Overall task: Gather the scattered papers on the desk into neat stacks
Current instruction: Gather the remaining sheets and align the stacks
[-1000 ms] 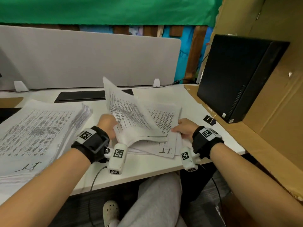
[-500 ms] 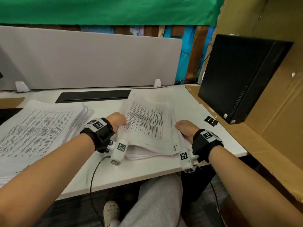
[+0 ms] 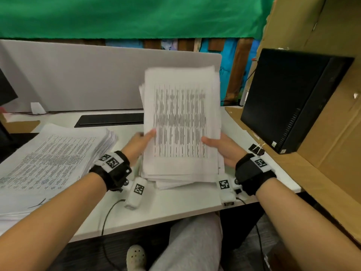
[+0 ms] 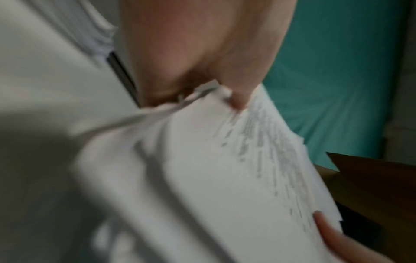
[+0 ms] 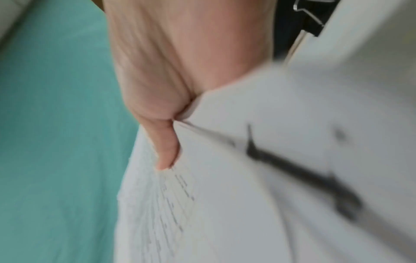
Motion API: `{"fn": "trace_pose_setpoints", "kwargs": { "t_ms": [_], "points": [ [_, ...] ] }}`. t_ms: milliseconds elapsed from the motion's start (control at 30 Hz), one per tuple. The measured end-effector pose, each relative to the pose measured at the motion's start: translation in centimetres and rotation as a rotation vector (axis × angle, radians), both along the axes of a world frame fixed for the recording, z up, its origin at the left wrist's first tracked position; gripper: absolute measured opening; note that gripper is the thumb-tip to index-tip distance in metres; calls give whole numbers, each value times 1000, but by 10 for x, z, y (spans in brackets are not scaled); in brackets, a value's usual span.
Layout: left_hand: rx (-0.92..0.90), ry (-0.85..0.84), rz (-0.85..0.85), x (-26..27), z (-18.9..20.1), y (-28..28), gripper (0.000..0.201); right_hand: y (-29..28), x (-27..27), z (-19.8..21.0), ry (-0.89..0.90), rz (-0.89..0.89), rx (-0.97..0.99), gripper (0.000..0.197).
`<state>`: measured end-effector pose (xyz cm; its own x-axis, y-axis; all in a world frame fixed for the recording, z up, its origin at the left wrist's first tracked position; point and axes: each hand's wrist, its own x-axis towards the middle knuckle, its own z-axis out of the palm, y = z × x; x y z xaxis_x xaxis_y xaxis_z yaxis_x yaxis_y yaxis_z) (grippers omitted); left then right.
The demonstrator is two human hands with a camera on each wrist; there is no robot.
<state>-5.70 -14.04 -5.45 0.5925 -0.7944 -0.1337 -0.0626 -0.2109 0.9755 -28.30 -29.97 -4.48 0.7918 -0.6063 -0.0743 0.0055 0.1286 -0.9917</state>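
Left thumb (image 3: 150,134) lies flat across the printed face of the sheaf of papers (image 3: 181,122); the remaining fingers are hidden behind it. Left wrist view confirms the pinch at the sheaf's edge. Left hand (image 3: 136,145) grips the left side, low down.

Right hand (image 3: 224,148) mirrors this: thumb on the face, fingers curled behind, gripping the right side at matching height. Right wrist view shows the thumb pressed into the paper edge.

Sheaf stands nearly upright between the hands, long axis vertical, top edge tilted slightly away. Lower edge sits at or just above the desk (image 3: 185,200); contact not resolvable. Edges ragged, several sheets offset at bottom and left.

Judgement: step in hand is squaring the sheaf by tapping its lower edge down on the desk. Both hands equally near; the motion is straight down along the long axis.

Relative to the sheaf: large stack (image 3: 48,163) lies to its left on the desk, binder clip (image 3: 256,149) just right, computer tower (image 3: 293,98) farther right.
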Motion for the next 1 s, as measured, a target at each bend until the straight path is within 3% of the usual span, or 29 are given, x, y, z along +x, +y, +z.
{"fn": "trace_pose_setpoints", "kwargs": {
  "t_ms": [67, 133, 233, 367, 433, 533, 600, 667, 800, 867, 1000],
  "points": [
    [-263, 4, 7, -5, 32, 4, 46, 9, -4, 30, 0, 44, -178, 52],
    [-442, -177, 47, -21, 68, 6, 39, 18, 1, 55, 27, -6, -417, 49],
    [-647, -363, 87, -35, 99, 4, 22, 23, 10, 84, -49, -138, -540, 51],
    [-743, -322, 125, -23, 114, 8, 37, 21, 9, 105, -122, -192, -611, 83],
    [-760, -262, 131, -13, 117, 6, 48, 18, 11, 108, -214, -226, -538, 78],
    [-709, -237, 37, -17, 124, -3, 61, 22, 24, 112, -268, -273, -497, 47],
    [-658, -306, -17, -31, 133, -13, 49, 28, 38, 120, -261, -362, -514, 29],
    [-702, -366, -57, -46, 147, -21, 30, 38, 49, 135, -341, -432, -565, 24],
    [-885, -333, 13, -50, 172, -16, 41, 44, 50, 152, -512, -401, -595, 23],
    [-776, -269, 4, -37, 154, -11, 38, 37, 43, 135, -430, -380, -551, 27],
    [-4, -235, -222, -8, 55, -4, 54, 14, 35, 42, -21, -233, -295, 44]
  ]
}}
